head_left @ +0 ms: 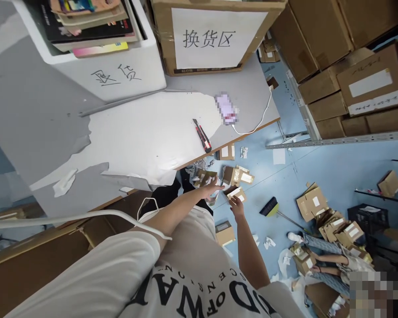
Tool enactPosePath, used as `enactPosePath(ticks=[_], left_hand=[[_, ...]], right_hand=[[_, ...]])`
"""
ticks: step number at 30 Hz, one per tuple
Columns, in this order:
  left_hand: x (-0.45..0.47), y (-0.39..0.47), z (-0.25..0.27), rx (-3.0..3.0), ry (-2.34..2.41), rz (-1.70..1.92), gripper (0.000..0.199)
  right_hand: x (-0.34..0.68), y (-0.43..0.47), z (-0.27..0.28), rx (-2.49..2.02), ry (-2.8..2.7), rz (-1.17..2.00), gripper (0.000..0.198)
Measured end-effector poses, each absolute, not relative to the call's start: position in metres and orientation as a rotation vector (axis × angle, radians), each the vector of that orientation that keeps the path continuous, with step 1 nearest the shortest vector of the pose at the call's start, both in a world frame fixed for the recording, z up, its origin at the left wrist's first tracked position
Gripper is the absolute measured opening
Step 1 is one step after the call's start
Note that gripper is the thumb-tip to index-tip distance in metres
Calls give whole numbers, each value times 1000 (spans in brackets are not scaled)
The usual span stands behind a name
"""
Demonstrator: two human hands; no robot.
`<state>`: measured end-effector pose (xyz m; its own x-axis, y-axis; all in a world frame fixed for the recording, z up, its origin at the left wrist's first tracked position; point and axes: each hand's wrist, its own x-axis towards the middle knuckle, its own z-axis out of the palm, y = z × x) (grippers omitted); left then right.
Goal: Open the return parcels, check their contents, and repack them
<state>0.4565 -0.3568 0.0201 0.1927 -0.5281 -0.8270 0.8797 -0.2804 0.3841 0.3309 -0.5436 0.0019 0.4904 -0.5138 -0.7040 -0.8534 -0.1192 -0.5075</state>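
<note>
Fingers of both hands spread loosely near cardboard boxes.

Two hands in play: one left hand, one right hand! One utility knife, one phone, one foam box with several books, exact number hidden. One broom, one co-worker, and small cardboard boxes across the floor, at least eight!
</note>
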Motion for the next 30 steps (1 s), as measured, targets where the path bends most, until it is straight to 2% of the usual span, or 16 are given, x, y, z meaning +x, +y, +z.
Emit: enactPosePath(ticks=[7, 10, 17, 23, 30], left_hand=[[469, -332, 35, 1214, 406, -1251, 117], [478, -307, 46, 1217, 378, -1066, 116], [480, -204, 74, 1300, 400, -678, 85], [422, -109, 86, 1321, 620, -169, 75], [344, -66, 89, 1207, 887, 330, 73]], right_hand=[[382, -530, 2, -1917, 881, 436, 59], [422, -514, 11, -1964, 698, 377, 61], [513, -445, 49, -1900, 186, 328, 55], [549, -367, 64, -1865, -131, 500, 46], [546, -259, 85, -1778, -482, 712, 35]])
